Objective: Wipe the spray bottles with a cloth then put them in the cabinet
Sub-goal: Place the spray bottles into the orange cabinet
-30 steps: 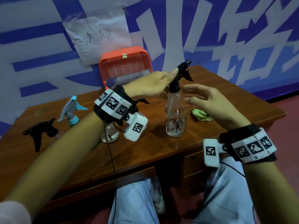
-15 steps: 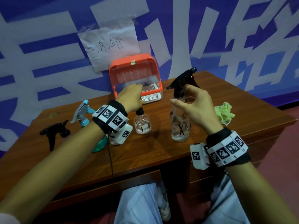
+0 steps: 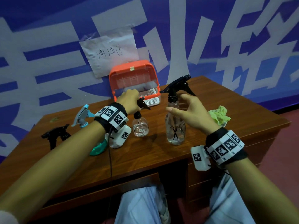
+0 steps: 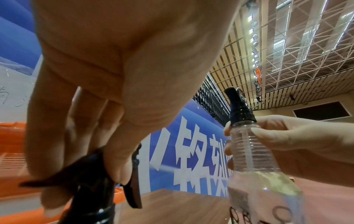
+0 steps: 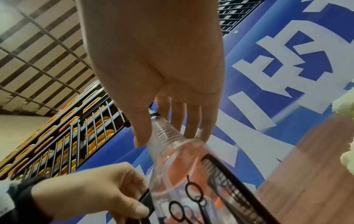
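Observation:
A tall clear spray bottle (image 3: 175,128) with a black trigger head stands mid-desk. My right hand (image 3: 186,109) curls round its ribbed neck (image 5: 164,134), thumb on one side and fingers on the other. Left of it stands a small round clear spray bottle (image 3: 140,127). My left hand (image 3: 129,101) grips that bottle's black trigger head (image 4: 90,178) from above. The green cloth (image 3: 219,116) lies crumpled on the desk, right of the tall bottle, with no hand on it. The orange cabinet (image 3: 134,81) stands at the back against the wall, its clear front lifted.
A teal bottle with a blue and white sprayer (image 3: 82,115) and a bottle with a black sprayer (image 3: 56,135) stand at the left of the wooden desk (image 3: 145,159). A paper sign (image 3: 110,50) hangs on the blue and white wall. My knees are under the desk's front edge.
My left hand left the tall bottle's head and dropped onto the small bottle's trigger head. My right hand closed in round the tall bottle's neck.

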`<control>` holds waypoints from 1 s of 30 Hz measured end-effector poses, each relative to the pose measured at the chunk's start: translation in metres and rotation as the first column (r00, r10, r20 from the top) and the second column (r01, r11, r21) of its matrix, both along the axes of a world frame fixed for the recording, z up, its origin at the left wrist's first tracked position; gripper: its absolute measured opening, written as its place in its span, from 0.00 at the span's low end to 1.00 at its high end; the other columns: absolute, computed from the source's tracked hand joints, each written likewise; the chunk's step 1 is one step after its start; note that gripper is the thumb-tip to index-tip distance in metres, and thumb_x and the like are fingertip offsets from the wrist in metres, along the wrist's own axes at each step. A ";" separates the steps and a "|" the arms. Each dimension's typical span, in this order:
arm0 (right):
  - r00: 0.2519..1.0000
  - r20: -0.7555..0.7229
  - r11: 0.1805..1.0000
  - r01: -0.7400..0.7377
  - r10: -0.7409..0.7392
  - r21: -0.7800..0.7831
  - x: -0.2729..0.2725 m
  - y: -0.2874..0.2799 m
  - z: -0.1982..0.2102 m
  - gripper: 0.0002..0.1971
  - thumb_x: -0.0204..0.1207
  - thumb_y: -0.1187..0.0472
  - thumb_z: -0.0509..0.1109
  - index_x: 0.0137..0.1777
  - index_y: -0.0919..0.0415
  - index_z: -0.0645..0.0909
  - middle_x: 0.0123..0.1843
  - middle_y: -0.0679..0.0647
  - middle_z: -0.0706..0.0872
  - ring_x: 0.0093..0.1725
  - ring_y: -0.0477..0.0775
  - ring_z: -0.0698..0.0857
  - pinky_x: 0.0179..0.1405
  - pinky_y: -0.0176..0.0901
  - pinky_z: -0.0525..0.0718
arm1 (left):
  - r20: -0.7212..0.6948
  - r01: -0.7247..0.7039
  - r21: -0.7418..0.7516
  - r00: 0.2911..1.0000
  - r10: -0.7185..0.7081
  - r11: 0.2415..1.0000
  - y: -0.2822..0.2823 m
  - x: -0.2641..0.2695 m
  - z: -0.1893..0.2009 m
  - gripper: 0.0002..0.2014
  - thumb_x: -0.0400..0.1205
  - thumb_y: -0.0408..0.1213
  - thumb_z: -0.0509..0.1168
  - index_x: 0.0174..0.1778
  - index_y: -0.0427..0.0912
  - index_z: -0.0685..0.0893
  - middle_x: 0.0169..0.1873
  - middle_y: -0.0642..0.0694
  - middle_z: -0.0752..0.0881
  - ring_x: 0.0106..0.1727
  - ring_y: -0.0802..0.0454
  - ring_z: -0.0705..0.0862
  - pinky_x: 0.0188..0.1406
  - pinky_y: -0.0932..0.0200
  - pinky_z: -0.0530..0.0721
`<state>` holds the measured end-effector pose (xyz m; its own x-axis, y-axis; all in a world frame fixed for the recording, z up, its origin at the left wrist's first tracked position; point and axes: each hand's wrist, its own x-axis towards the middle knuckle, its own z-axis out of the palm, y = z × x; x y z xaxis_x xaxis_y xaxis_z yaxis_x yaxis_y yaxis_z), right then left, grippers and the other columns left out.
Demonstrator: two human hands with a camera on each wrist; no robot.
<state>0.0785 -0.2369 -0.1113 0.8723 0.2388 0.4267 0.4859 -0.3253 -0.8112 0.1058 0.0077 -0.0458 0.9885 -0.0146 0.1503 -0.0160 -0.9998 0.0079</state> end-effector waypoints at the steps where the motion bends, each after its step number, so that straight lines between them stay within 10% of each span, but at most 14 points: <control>1: 1.000 0.015 1.000 0.005 -0.005 -0.001 0.000 0.000 0.000 0.23 0.77 0.47 0.82 0.70 0.51 0.85 0.63 0.40 0.91 0.65 0.39 0.87 0.71 0.51 0.85 | 0.015 0.007 -0.004 1.000 -0.007 1.000 -0.001 -0.001 0.001 0.12 0.75 0.35 0.79 0.47 0.35 0.84 0.45 0.37 0.87 0.46 0.35 0.88 0.42 0.43 0.89; 11: 0.982 0.141 0.978 0.098 -0.125 0.187 0.033 -0.009 0.036 0.15 0.78 0.56 0.81 0.63 0.55 0.88 0.57 0.41 0.91 0.55 0.29 0.86 0.51 0.22 0.81 | 0.196 0.079 -0.062 0.979 -0.065 0.995 -0.015 0.048 0.070 0.10 0.77 0.38 0.78 0.45 0.41 0.83 0.43 0.42 0.84 0.45 0.42 0.81 0.41 0.52 0.74; 23: 0.953 0.276 0.962 0.046 -0.123 0.270 0.156 0.025 0.090 0.15 0.79 0.59 0.79 0.65 0.56 0.87 0.58 0.45 0.91 0.56 0.37 0.88 0.59 0.33 0.84 | 0.239 -0.098 -0.124 0.963 0.126 0.987 -0.016 0.193 0.047 0.08 0.78 0.28 0.75 0.52 0.34 0.88 0.47 0.36 0.89 0.50 0.34 0.90 0.48 0.45 0.90; 30: 0.964 0.236 0.949 0.041 -0.120 0.312 0.216 0.053 0.078 0.12 0.78 0.60 0.80 0.61 0.52 0.86 0.51 0.36 0.88 0.49 0.25 0.85 0.54 0.26 0.82 | 0.179 -0.142 -0.196 0.968 0.178 0.970 -0.003 0.234 0.014 0.08 0.78 0.31 0.74 0.52 0.38 0.88 0.44 0.42 0.87 0.46 0.40 0.87 0.43 0.50 0.84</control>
